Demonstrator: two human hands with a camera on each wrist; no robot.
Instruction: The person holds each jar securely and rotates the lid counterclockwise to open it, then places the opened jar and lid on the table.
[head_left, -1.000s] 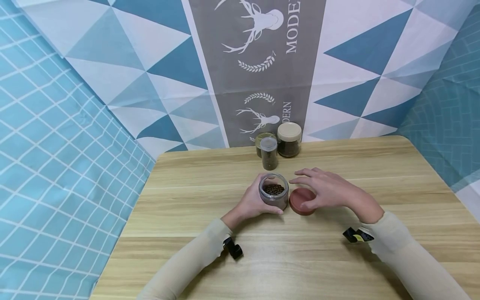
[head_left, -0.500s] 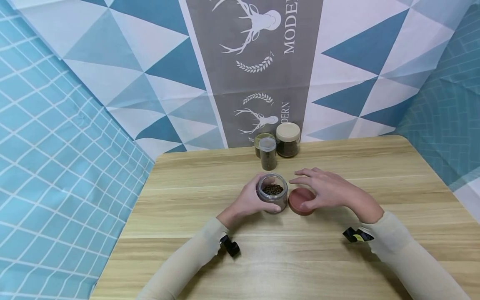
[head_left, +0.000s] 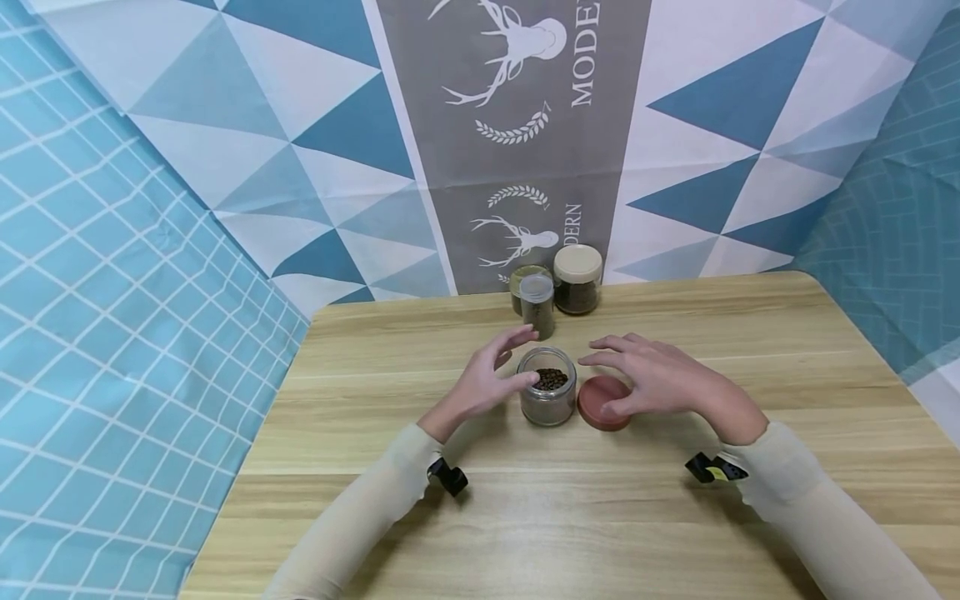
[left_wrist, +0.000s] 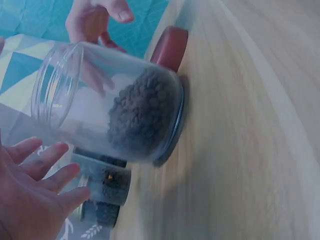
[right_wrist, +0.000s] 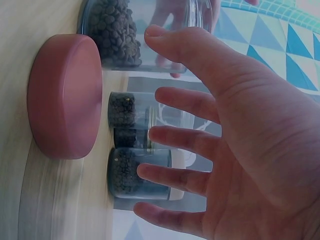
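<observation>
An uncovered glass jar (head_left: 547,410) stands upright on the table, with dark beans (left_wrist: 142,112) in its lower part. Just left of the jar, my left hand (head_left: 480,385) has its fingers spread and holds nothing; in the left wrist view those fingers are apart from the glass. A red round lid (head_left: 600,400) lies on the table to the right of the jar. Over this lid hovers my right hand (head_left: 663,379), fingers loosely bent. Seen from the right wrist, the right thumb and fingers do not touch the lid (right_wrist: 65,97).
Behind the open jar, near the table's back edge, stand three lidded jars: a slim one with a greyish lid (head_left: 537,308), one with a greenish lid (head_left: 517,292) partly hidden by it, and a wider cream-lidded one (head_left: 577,279). Patterned cloth (head_left: 690,125) hangs behind the wooden table (head_left: 540,517).
My left hand has let go of the glass jar and drawn back to the left, its fingers spreading. The right hand and the lid stay where they were.
</observation>
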